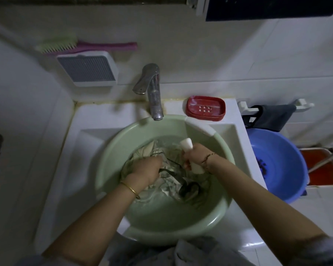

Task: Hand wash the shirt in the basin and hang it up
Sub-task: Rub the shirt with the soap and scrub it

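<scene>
A pale green basin (112, 150) sits in the white sink and holds water. A wet, light-coloured shirt (169, 181) with dark trim lies bunched in it. My left hand (146, 169) reaches into the basin and grips a fold of the shirt. My right hand (194, 158) is curled round a white bar of soap (186, 144), held upright over the shirt, with both ends of the bar sticking out of my fist.
A metal tap (152, 89) stands behind the basin. An empty red soap dish (205, 107) sits on the sink ledge. A blue basin (277, 160) and a red tub (323, 169) stand to the right. A brush (65, 46) rests on a wall unit at upper left.
</scene>
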`<action>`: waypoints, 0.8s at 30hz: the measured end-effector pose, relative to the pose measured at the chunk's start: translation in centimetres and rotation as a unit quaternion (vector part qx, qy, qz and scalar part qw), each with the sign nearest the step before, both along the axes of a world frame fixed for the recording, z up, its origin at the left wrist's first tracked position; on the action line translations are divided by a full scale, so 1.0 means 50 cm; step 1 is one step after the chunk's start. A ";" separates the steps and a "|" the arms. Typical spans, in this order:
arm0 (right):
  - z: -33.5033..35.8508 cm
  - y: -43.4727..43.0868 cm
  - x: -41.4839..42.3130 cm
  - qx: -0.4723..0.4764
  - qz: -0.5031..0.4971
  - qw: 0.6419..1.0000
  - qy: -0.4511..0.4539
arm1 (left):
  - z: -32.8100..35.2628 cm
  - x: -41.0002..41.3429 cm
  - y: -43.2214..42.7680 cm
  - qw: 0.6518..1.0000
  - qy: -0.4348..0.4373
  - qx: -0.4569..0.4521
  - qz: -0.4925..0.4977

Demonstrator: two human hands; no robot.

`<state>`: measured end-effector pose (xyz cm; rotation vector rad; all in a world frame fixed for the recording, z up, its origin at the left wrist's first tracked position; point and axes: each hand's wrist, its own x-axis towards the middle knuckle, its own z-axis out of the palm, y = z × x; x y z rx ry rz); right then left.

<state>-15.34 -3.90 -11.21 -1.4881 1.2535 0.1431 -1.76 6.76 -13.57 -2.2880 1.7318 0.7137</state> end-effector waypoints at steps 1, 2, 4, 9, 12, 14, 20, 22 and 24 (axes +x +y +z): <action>-0.001 0.006 0.001 0.014 0.008 1.000 0.004 | 0.006 0.004 0.000 1.000 0.000 -0.022 -0.004; -0.003 0.012 0.004 0.022 0.025 0.999 0.010 | 0.011 0.010 0.001 0.999 0.005 -0.035 -0.008; -0.011 0.021 0.015 0.024 0.065 0.997 0.029 | 0.010 0.024 0.011 1.000 0.022 -0.009 -0.021; -0.018 0.040 0.038 0.030 0.099 0.994 0.026 | -0.018 0.017 0.036 0.999 0.031 -0.016 -0.020; -0.016 0.038 0.026 0.033 0.088 0.996 0.003 | -0.002 0.019 0.035 0.980 0.138 -0.130 0.053; -0.009 0.041 0.013 0.054 0.098 0.994 -0.004 | 0.026 0.026 0.028 0.943 0.235 -0.182 0.148; 0.008 0.054 0.000 0.070 0.136 0.987 -0.043 | 0.124 0.064 0.006 0.878 0.308 -0.279 0.238; 0.020 0.059 0.001 0.059 0.141 0.986 -0.065 | 0.153 0.067 0.004 0.864 0.317 -0.298 0.254; 0.032 0.060 0.002 0.043 0.127 0.988 -0.077 | 0.181 0.071 0.004 0.853 0.328 -0.301 0.272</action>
